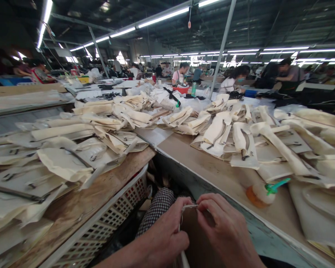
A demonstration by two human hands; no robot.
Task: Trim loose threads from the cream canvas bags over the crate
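At the bottom centre, my left hand (171,227) is closed, thumb and fingers pinching one end of a thin pale edge strip (190,206). The other end sits between the thumb and fingers of my right hand (225,227), also closed. Below the strip hangs a brown panel (194,234) with a pale border down its left side. It looks like one piece with the strip, though my hands cover much of it. Under my left forearm shows a black-and-white checked cloth (158,208) over my lap.
Cream fabric pieces with dark zippers (216,128) pile up on both tables. A squat bottle with a green nozzle (259,193) stands near the right table's edge. A white plastic basket (100,223) is under the left table's edge. Several people work further back.
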